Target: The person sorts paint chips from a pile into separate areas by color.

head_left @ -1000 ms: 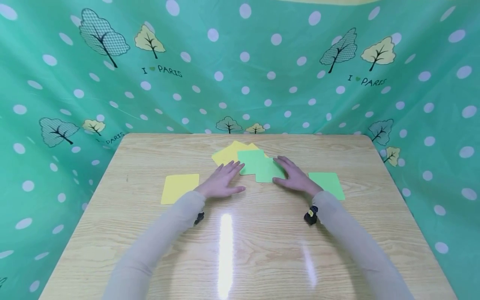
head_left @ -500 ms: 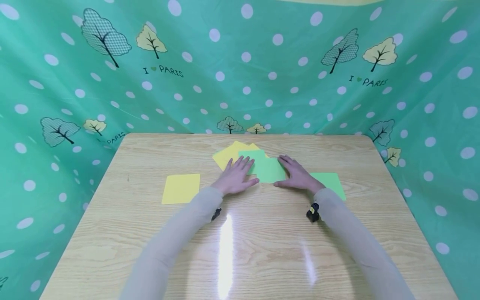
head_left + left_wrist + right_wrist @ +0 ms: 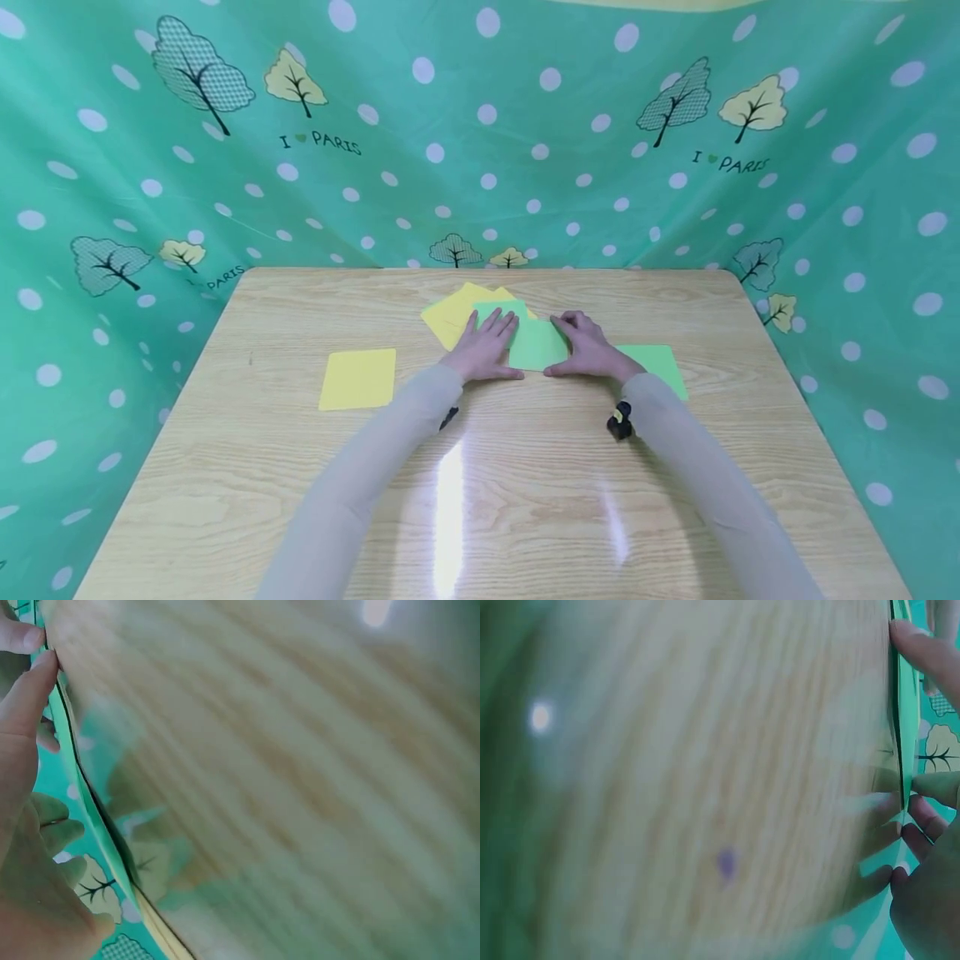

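Note:
A green square card (image 3: 537,346) lies at the front of an overlapping pile on the table, its surface slightly bowed. My right hand (image 3: 590,348) holds it at its right side, thumb on the near edge and index finger at the far edge; the right wrist view shows the thumb (image 3: 926,656) against that edge. Spread fingers of my left hand (image 3: 483,346) rest over a second green card (image 3: 512,307) behind it, with the thumb near the front card's lower left corner. Yellow cards (image 3: 447,318) stick out from under the green ones.
A single yellow card (image 3: 357,379) lies to the left on the wooden table (image 3: 525,517). Another green card (image 3: 656,367) sits at the right, partly behind my right wrist. A polka-dot green curtain (image 3: 525,125) hangs round the table's back and sides.
My left hand has moved right, from beside the pile onto the back green card. The right fingers have closed more on the front card, which has become slightly bowed.

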Demonstrator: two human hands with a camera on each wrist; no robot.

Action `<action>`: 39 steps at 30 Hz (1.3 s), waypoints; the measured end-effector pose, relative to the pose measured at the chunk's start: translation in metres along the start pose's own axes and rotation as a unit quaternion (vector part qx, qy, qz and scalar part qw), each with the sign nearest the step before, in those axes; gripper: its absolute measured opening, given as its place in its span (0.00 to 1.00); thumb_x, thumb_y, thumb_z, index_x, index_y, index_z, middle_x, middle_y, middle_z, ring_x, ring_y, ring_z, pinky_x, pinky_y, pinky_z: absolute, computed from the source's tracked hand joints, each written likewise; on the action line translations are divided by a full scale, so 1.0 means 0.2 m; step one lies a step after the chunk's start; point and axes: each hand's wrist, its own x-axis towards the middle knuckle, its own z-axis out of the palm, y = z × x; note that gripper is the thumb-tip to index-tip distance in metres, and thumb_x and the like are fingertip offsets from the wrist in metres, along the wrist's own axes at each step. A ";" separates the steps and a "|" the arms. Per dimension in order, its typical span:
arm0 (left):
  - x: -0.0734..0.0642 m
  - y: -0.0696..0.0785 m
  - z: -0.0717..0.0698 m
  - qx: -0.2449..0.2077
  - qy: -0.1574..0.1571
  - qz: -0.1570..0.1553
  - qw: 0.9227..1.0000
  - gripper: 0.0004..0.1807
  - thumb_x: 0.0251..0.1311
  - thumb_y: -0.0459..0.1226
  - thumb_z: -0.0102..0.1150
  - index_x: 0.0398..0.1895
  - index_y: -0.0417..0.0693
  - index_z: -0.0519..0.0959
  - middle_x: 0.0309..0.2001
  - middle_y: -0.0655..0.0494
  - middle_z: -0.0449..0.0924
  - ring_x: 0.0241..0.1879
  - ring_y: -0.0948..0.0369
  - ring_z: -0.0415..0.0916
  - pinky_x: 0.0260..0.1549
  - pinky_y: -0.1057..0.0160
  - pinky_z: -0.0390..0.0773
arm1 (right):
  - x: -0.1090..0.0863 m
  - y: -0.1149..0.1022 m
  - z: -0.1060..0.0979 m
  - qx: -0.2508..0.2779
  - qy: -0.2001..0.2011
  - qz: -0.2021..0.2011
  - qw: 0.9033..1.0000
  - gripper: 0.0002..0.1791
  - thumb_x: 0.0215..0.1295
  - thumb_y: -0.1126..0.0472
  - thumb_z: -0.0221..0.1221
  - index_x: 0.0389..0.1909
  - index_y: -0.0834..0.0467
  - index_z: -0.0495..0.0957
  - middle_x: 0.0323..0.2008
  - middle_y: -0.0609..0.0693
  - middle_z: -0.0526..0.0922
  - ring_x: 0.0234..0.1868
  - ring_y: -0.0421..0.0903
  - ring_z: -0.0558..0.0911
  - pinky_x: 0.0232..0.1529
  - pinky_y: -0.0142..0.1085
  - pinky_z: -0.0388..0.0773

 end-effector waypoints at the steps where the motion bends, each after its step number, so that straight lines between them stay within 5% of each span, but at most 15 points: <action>1: 0.00 0.00 0.00 -0.002 -0.003 -0.001 1.000 0.59 0.55 0.70 0.51 0.77 0.42 0.43 0.76 0.49 0.40 0.74 0.50 0.33 0.68 0.40 0.34 | 0.00 0.00 0.00 -0.002 -0.001 -0.001 1.000 0.62 0.46 0.38 0.71 0.74 0.65 0.51 0.66 0.65 0.53 0.66 0.62 0.55 0.67 0.57 0.49; 15: 0.03 -0.02 0.00 -0.076 -0.022 0.004 0.997 0.67 0.45 0.68 0.63 0.76 0.41 0.41 0.77 0.48 0.38 0.74 0.50 0.30 0.68 0.41 0.31 | -0.03 -0.02 0.02 0.023 0.021 -0.009 0.999 0.59 0.42 0.36 0.72 0.71 0.61 0.56 0.64 0.64 0.53 0.63 0.63 0.59 0.62 0.60 0.60; 26: 0.03 -0.03 0.01 -0.168 0.021 0.015 0.985 0.65 0.40 0.62 0.73 0.75 0.39 0.50 0.75 0.47 0.50 0.75 0.53 0.34 0.69 0.46 0.30 | -0.06 -0.02 0.02 0.041 0.023 -0.012 0.999 0.62 0.46 0.35 0.69 0.75 0.58 0.50 0.70 0.61 0.53 0.67 0.63 0.60 0.64 0.59 0.60; 39: 0.01 -0.02 -0.01 -0.193 0.049 0.012 0.980 0.64 0.42 0.63 0.71 0.75 0.41 0.49 0.74 0.46 0.49 0.75 0.53 0.35 0.70 0.47 0.31 | -0.10 -0.01 0.01 0.042 0.019 -0.003 0.999 0.65 0.47 0.34 0.68 0.77 0.56 0.40 0.75 0.59 0.45 0.72 0.63 0.49 0.65 0.64 0.52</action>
